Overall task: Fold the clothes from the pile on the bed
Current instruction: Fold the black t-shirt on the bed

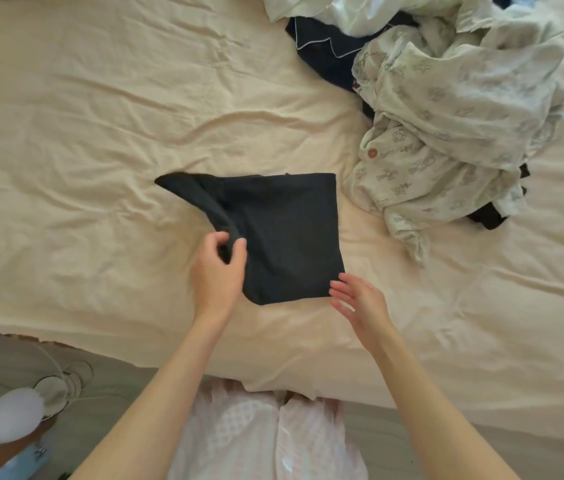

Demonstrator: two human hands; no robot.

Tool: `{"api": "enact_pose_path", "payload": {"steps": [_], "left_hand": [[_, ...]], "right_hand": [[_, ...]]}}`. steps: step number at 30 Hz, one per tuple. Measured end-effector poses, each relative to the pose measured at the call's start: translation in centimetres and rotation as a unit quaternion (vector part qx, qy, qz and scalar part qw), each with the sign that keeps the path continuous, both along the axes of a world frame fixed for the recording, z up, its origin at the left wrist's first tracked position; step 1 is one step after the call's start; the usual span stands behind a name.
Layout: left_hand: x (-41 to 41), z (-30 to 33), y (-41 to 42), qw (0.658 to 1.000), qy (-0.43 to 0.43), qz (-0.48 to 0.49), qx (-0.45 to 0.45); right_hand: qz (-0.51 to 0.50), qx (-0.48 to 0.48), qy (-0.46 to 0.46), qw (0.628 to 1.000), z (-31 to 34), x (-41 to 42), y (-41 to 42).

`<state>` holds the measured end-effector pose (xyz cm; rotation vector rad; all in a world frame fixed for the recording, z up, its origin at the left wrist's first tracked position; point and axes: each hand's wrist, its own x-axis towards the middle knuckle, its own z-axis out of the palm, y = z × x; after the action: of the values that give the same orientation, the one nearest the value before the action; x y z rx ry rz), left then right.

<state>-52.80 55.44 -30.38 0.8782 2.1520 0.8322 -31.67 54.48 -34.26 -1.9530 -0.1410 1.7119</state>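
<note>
Dark garment (pixel 287 233) lies mid-bed on the cream sheet (pixel 83 133), mostly squared up, with one flap still sticking out to the far left. I judge it light, limp and not slippery; it'll sag wherever it's unsupported, so take it at edges or corners, not mid-panel. My left hand (pixel 216 271) has thumb and fingers pinched round the bunched fold on its left side. My right hand (pixel 356 299) is flat, fingers straight, at the near right corner; can't tell if touching. Unfolded pile (pixel 446 116) sits just to the right, printed cream piece on top.
</note>
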Motion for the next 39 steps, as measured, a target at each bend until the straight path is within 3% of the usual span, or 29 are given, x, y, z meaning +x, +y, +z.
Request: {"api": "enact_pose_path", "payload": {"steps": [3,6,8,13,17,21,28,32,35,39], "left_hand": [[4.9,-1.0,-0.1,0.981,0.051,-0.186,0.023],[8.7,-4.1,-1.8,0.92,0.07,-0.383,-0.05],[9.5,-5.5,-3.3,0.888,0.126,-0.438,-0.064],[6.1,-6.8,-6.0,0.914,0.222,-0.331,-0.073],[4.6,-7.6,-6.2,0.905,0.239,-0.341,-0.09],[4.9,-8.1,-5.9,0.899,0.244,-0.36,-0.055],[4.5,-8.2,-6.7,0.886,0.261,-0.378,-0.063],[3.4,-8.3,-6.5,0.876,0.262,-0.405,-0.017],[2.9,-7.8,-6.4,0.883,0.249,-0.397,0.021],[2.5,-6.2,-7.3,0.898,0.191,-0.396,0.004]], "right_hand": [[0.003,0.029,0.058,0.998,-0.7,1.1,0.3],[0.02,0.034,0.079,0.996,-2.0,1.8,0.6],[0.058,0.043,0.061,0.996,-2.9,1.8,0.7],[0.176,0.054,-0.067,0.981,-4.0,0.3,2.2],[0.235,0.069,-0.118,0.962,-4.1,-0.2,3.8],[0.23,0.11,-0.146,0.956,-3.8,1.2,2.3],[0.205,0.084,-0.132,0.966,-5.1,2.3,0.4],[0.202,0.028,-0.086,0.975,-5.5,2.2,1.7],[0.191,-0.023,-0.037,0.981,-5.0,2.8,1.7],[0.197,-0.059,-0.039,0.978,-2.9,3.6,0.0]]}}
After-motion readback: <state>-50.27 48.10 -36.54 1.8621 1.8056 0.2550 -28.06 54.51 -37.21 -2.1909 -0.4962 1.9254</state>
